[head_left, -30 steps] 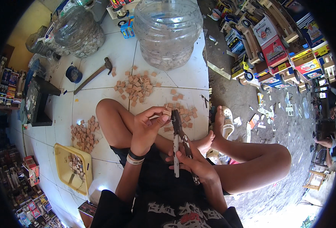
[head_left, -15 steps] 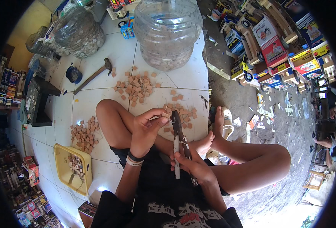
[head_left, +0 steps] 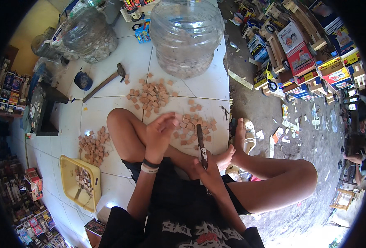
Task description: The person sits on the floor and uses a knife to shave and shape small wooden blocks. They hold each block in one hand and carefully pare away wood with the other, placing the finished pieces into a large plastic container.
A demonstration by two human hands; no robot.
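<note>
My right hand (head_left: 212, 177) is wrapped round a pair of pliers (head_left: 201, 142) with dark jaws and worn, white-flecked handles. The pliers point away from me, seen almost edge-on, and nothing shows in their jaws. To their left, my left hand (head_left: 160, 132) hangs in the air over my lap, fingers loosely curled and apart, slightly blurred, with nothing visible in it. Beyond both hands lies a group of small wooden squares (head_left: 187, 134) on white tiles. Another heap of wooden squares (head_left: 152, 97) sits farther off, and a third pile (head_left: 94, 146) is left of my knee.
A yellow basin (head_left: 69, 182) with small pieces inside stands at left. A hammer (head_left: 103, 87), a blue cup (head_left: 83, 81) and a big clear plastic jug (head_left: 187, 45) are farther back. At right, the platform drops to a littered floor (head_left: 282, 165), with wooden toy trucks (head_left: 294, 45) stacked beyond.
My left hand has moved left, away from the pliers; the small wooden square it held no longer shows in it. The pliers have turned edge-on, their handles closer together.
</note>
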